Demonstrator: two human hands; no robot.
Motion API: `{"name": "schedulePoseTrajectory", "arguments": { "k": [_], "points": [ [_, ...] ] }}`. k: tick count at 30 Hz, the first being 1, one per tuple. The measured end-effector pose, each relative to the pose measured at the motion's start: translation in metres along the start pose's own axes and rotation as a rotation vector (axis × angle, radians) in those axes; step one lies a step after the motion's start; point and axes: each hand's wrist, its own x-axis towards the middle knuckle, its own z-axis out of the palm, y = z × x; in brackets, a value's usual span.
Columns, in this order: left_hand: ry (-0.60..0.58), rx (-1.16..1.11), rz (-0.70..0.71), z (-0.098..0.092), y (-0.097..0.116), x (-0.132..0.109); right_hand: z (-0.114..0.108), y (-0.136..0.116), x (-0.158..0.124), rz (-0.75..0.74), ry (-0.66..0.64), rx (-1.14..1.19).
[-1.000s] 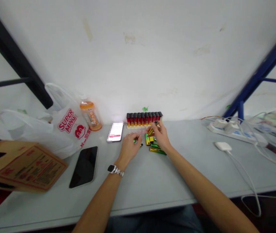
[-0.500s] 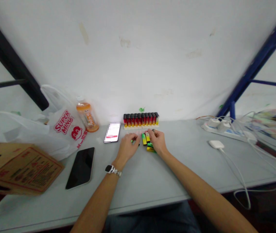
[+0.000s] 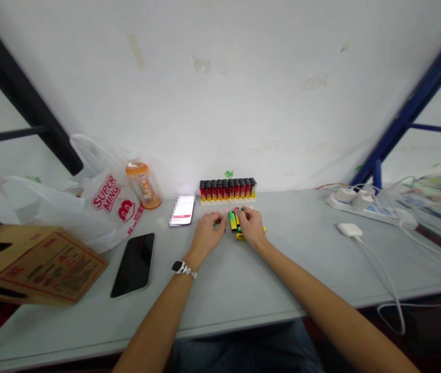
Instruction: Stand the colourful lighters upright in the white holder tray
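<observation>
Several cigarette lighters (image 3: 233, 221), yellow and green with dark ends, lie loose on the table between and under my hands. My left hand (image 3: 209, 233), with a watch at the wrist, is curled with thumb and fingertips together around a mostly hidden lighter. Over the loose pile, my right hand (image 3: 252, 228) has its fingers closed on a lighter that it largely covers. Just beyond both hands, rows of red-and-yellow lighters with black tops (image 3: 226, 190) stand upright in a pale holder (image 3: 220, 201) by the wall.
To the left are a lit phone (image 3: 182, 210), an orange drink bottle (image 3: 143, 184), a white plastic bag (image 3: 104, 207), a dark tablet (image 3: 134, 264) and a cardboard box (image 3: 49, 264). A power strip (image 3: 371, 208) and a white charger (image 3: 349, 230) with cables lie at the right.
The view has shifted slightly. My right hand has moved a little over the loose lighters and covers some differently. My left hand's fingertips have turned slightly, hiding more of its lighter.
</observation>
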Motion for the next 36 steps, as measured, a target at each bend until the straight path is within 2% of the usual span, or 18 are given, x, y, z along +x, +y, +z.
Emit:
{"name": "schedulePoseTrajectory", "arguments": {
  "k": [5,12,21,28,32,36],
  "points": [
    [0.001,-0.001,-0.017,-0.001,0.002,-0.001,-0.003,0.001,-0.003,-0.042,-0.056,0.093],
    [-0.007,0.0,-0.015,-0.001,0.002,0.0,-0.001,0.004,0.001,-0.01,0.014,0.018],
    [0.003,-0.005,0.002,-0.002,-0.002,0.001,-0.001,0.003,0.001,0.003,0.017,-0.021],
    [0.145,-0.05,-0.13,-0.011,-0.024,-0.001,0.002,0.009,0.003,0.002,-0.044,0.029],
    [0.141,-0.131,-0.197,-0.006,-0.031,-0.007,0.004,0.007,0.007,0.068,-0.14,0.177],
    [0.117,-0.222,-0.231,0.001,-0.033,-0.011,0.004,0.004,0.021,-0.094,-0.168,0.032]
  ]
}}
